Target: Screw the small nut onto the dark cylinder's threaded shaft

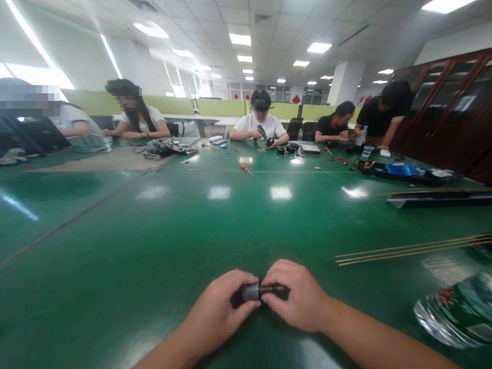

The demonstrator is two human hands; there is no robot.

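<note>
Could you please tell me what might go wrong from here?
The small cylindrical part is held between the left hand and the right hand; if either grip slackens, it might slip and roll on the glossy green table. The bottle with the green label is to the right of the right forearm, so a wide outward swing could knock it.

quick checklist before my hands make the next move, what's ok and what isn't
1. Left hand gripping the grey cylinder: ok.
2. Right hand gripping the dark ridged shaft: ok.
3. Cylinder and shaft roughly in line: ok.
4. Cylinder and shaft firmly joined: cannot tell.
5. Thin rods apart from both hands: ok.
6. Green-labelled bottle apart from both hands: ok.
</note>
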